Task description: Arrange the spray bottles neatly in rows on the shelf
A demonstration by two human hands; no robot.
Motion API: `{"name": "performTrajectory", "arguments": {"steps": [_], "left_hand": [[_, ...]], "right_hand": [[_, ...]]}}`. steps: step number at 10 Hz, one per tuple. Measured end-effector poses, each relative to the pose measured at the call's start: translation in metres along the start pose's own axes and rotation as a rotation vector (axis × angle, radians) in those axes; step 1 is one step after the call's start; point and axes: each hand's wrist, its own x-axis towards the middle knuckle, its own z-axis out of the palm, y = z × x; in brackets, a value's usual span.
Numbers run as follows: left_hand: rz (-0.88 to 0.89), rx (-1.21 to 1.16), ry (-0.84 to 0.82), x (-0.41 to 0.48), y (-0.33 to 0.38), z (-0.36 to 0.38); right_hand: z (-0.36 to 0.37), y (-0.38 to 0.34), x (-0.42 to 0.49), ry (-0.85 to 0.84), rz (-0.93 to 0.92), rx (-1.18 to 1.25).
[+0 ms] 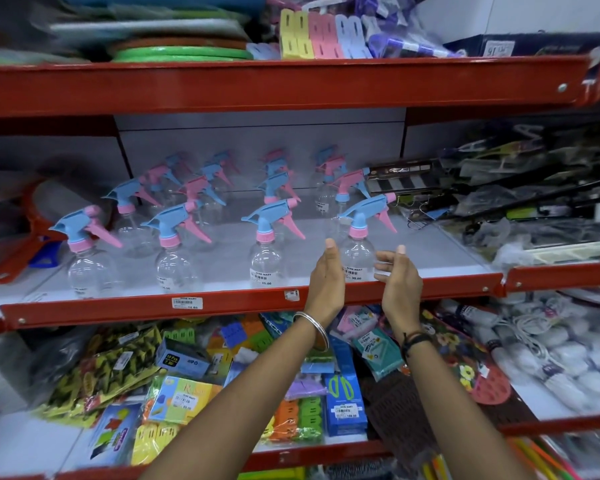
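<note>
Clear spray bottles with blue and pink trigger heads stand in rows on the white middle shelf [437, 251]. The front row holds several, among them the far-left bottle [87, 258], a middle one [265, 251] and the front right bottle [359, 247]. My left hand [326, 282] and my right hand [399, 282] are held on either side of the front right bottle, palms facing each other, fingers apart. Neither hand grips it; whether they touch its sides I cannot tell. More bottles [340, 188] stand behind in deeper rows.
The shelf's red front rail [222, 304] carries price tags. Dark packaged goods [520, 188] pile up at the right of the bottles, an orange-handled item [25, 244] at the left. Packets fill the lower shelf [187, 393]; clips and mats sit on the top shelf [312, 36].
</note>
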Motion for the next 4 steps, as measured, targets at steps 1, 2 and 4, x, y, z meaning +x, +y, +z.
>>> {"name": "performTrajectory", "arguments": {"steps": [1, 2, 4], "left_hand": [[0.133, 0.027, 0.039, -0.013, 0.000, -0.004], [0.466, 0.094, 0.112, -0.023, 0.015, -0.030], [0.914, 0.173, 0.287, 0.003, 0.109, -0.120]], "right_hand": [[0.003, -0.013, -0.010, 0.062, -0.109, -0.005], [0.013, -0.049, -0.013, 0.013, -0.255, 0.037], [0.059, -0.181, 0.018, -0.075, -0.675, 0.117]]}}
